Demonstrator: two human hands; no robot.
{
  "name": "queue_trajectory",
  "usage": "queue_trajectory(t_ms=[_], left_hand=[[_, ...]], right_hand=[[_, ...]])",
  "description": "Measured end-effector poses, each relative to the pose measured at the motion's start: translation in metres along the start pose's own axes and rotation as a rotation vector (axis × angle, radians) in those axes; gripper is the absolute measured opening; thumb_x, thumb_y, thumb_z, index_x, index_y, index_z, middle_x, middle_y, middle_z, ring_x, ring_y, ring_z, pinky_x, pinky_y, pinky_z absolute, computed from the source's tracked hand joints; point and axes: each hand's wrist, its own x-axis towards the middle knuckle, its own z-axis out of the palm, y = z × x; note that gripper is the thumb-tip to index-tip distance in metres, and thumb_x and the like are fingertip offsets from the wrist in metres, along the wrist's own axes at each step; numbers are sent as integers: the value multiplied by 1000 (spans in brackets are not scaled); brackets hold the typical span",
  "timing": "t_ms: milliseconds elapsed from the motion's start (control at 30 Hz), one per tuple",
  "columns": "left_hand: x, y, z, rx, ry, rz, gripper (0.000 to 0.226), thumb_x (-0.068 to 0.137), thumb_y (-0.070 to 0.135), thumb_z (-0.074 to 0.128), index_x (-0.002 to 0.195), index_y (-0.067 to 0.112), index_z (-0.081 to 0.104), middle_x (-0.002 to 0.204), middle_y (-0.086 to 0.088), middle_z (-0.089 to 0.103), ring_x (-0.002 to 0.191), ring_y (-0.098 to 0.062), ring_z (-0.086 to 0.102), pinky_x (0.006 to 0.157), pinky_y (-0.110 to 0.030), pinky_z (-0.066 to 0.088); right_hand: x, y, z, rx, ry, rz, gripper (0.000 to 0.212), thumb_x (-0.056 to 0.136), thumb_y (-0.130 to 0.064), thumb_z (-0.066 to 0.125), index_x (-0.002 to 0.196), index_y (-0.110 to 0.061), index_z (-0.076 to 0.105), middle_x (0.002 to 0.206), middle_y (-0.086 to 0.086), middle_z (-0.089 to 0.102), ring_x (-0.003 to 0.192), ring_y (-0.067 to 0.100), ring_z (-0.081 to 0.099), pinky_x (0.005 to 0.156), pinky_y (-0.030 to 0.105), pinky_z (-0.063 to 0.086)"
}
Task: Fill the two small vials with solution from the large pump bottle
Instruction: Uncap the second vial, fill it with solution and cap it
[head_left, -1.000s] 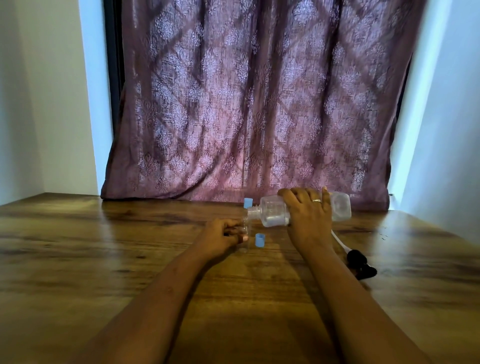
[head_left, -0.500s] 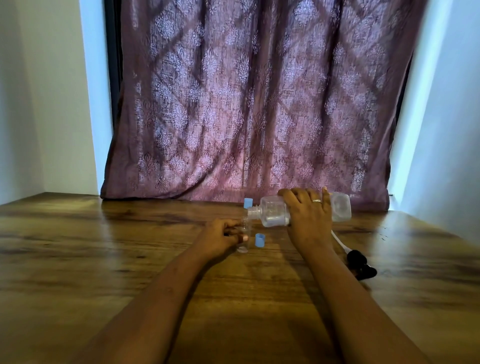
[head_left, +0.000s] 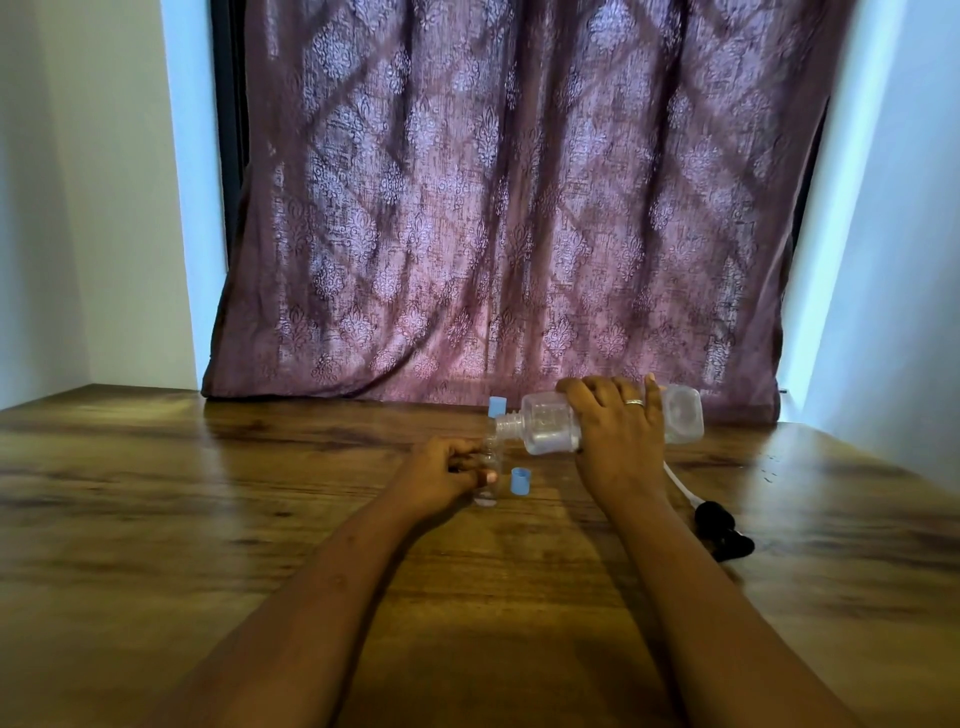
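right hand (head_left: 615, 434) clamps the tipped pump bottle (head_left: 550, 423) over the vial (head_left: 487, 475) gripped by left hand (head_left: 441, 475), seemingly barely filled; second vial unfilled

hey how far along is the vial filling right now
Done: the pump head is off and lies on the table, and a blue cap is off. In hand: the right hand tips the large bottle over the vial held by the left hand. Left: finishing it, the second vial, recapping.
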Motion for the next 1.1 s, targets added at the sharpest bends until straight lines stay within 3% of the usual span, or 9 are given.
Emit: queue_trajectory(t_ms=[67,333,467,567,633,767,833,1100], left_hand=[[0,-1,0,9,-1,0,36,86,7,66,121,10,61,99,2,70,91,-12,67,69,-19,57],[1,-2,-1,18,2,-6,36,85,9,69,120,11,63,101,-1,72,95,-17,69,76,-28,59],[-1,1,-1,28,-2,9,34,85,9,68,119,14,63,98,4,71,92,-12,68,71,-21,56],[-2,2,0,24,-3,11,33,85,8,67,118,14,63,94,8,69,86,-7,67,64,-15,55],[-2,1,0,31,3,10,32,86,8,67,117,14,64,95,7,70,87,-9,67,67,-19,57],[-2,0,0,37,10,10,28,86,9,67,113,14,65,95,6,71,89,-12,68,75,-28,58],[-2,0,0,45,12,10,27,86,10,67,112,15,66,96,6,71,89,-13,69,78,-32,58],[-3,3,1,42,4,8,28,87,9,66,114,13,65,99,0,72,93,-17,69,77,-30,58]], right_hand=[[0,0,0,3,10,-1,42,72,-10,49,110,-25,58,108,1,64,108,29,54,111,51,18],[0,0,1,-8,14,-4,41,71,-6,63,108,-24,60,106,2,65,106,29,55,110,51,23],[1,0,0,-12,17,-6,41,71,-8,63,108,-24,60,106,2,65,106,30,55,109,51,24],[0,0,-1,-9,18,-6,39,72,-9,56,108,-23,60,106,2,65,107,30,55,110,51,23],[0,0,-1,-1,19,-5,40,73,-11,48,109,-23,60,106,2,65,107,30,55,110,52,22],[0,0,0,7,21,-4,39,74,-10,56,110,-24,59,108,2,64,109,29,54,110,51,21],[0,0,-2,13,15,-4,41,74,-14,46,111,-24,59,109,2,64,110,29,53,111,51,21],[0,0,-4,11,3,-8,44,71,-13,42,111,-23,59,110,2,64,111,29,53,111,52,19]])
